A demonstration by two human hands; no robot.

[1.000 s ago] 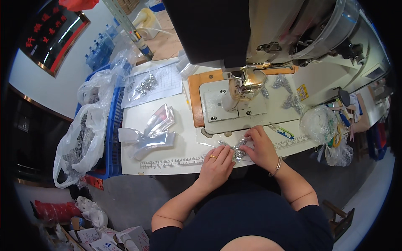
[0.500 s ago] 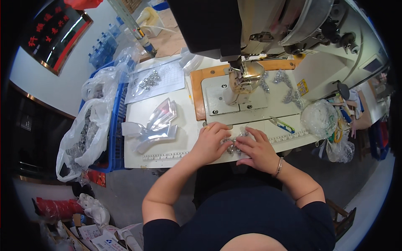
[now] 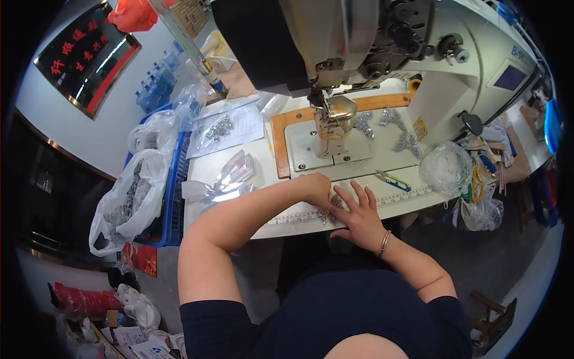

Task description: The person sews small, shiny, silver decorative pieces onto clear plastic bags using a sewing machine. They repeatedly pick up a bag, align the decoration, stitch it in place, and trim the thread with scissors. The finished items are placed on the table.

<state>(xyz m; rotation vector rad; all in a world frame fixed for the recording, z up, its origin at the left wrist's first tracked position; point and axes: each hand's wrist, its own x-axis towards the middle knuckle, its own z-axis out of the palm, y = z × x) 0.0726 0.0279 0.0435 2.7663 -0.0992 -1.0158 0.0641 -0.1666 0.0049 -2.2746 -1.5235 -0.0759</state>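
Observation:
Several small silvery, glittering pieces lie at the table's front edge between my hands. My left hand is bent over at the wrist, its fingers curled down against them. What those fingers pinch, if anything, is hidden. Over the right side of the pieces rests my right hand, fingers spread and thumb apart, the fingertips close to the pieces. Just beyond the hands stands the sewing machine's metal post and head, and a printed ruler strip runs along the front edge.
Thread snips lie right of my hands. Further silvery pieces are by the machine and on a paper sheet. Clear plastic bags lie at left, beside a blue crate. A bundled clear bag sits at right.
My left hand has turned over at the wrist, its elbow swinging out to the left. My right hand's fingers have spread and shifted slightly. The view has moved a little.

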